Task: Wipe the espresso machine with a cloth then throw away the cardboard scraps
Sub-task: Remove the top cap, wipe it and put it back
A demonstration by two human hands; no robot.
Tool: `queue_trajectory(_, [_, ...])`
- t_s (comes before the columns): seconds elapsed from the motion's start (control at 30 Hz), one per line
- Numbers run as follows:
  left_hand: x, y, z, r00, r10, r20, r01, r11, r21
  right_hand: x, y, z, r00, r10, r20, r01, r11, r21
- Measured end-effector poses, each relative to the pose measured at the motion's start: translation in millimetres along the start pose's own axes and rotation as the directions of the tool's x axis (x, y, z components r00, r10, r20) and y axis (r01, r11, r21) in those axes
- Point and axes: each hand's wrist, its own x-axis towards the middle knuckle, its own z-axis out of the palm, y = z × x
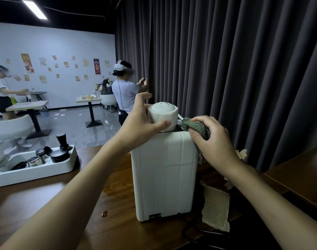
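A white espresso machine [164, 177] stands on the dark wooden counter [46, 199], its back toward me. My left hand [137, 121] grips a white upturned cup [163, 114] on the machine's top. My right hand [213, 139] holds a green checked cloth [195, 126] against the machine's top right edge. Torn cardboard scraps [217, 210] lie on the counter right of the machine, with more cardboard pieces [241, 154] behind my right wrist.
A white tray [37, 168] with a tamper, portafilter and metal jug sits at the left. A small liquid spot [104, 213] marks the counter. A black cable [195, 231] runs from the machine. Dark curtains hang behind. Other people stand among café tables at the far left.
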Motion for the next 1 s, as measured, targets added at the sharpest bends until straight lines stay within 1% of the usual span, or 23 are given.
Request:
queue_trajectory(0.07, [0.5,0.4,0.9,0.999,0.007,-0.031,-0.006,1.000,0.027,0.2,0.1,0.4,1.000,-0.002,-0.004,0.002,1.000,-0.008])
queue_trajectory(0.17, [0.4,-0.5,1.0,1.000,0.011,0.016,-0.011,1.000,0.020,0.6,0.4,0.8,1.000,0.003,0.000,-0.003,1.000,-0.009])
queue_trajectory(0.23, [0.4,-0.9,0.1,1.000,-0.001,0.023,0.001,1.000,0.007,0.8,0.3,1.0,1.000,0.001,0.002,-0.001,1.000,-0.008])
queue_trajectory(0.37, [-1.1,-0.2,2.0,0.999,0.005,-0.035,-0.003,0.997,0.080,0.8,-0.1,1.6,1.000,-0.002,-0.005,0.002,1.000,-0.008])
queue_trajectory(0.47, [-1.1,0.4,1.3,1.000,-0.018,0.013,0.018,1.000,0.024,0.9,0.7,1.6,1.000,-0.006,-0.004,0.006,1.000,-0.017])
queue_trajectory(0.53, [-0.5,-1.1,0.9,0.999,-0.024,0.021,0.024,1.000,0.007,0.7,0.7,1.4,1.000,-0.004,0.000,0.004,1.000,-0.015])
queue_trajectory(0.7, [-1.8,-0.5,4.5,0.997,-0.001,-0.074,0.008,0.995,0.098,0.9,0.1,1.4,1.000,0.000,0.003,0.000,1.000,-0.011])
queue_trajectory(0.83, [-2.3,0.2,2.7,0.999,-0.012,-0.048,0.014,0.999,0.052,0.5,0.4,0.8,1.000,-0.002,0.008,0.003,1.000,-0.009])
queue_trajectory(0.93, [-3.3,0.2,1.5,1.000,0.002,-0.030,0.000,0.999,0.054,0.3,0.7,0.7,1.000,-0.001,0.012,0.001,1.000,-0.010])
queue_trajectory(1.0, [-4.5,2.0,0.5,1.000,0.000,-0.003,0.000,1.000,0.013,0.1,0.8,0.5,1.000,0.004,0.016,-0.004,1.000,-0.006])
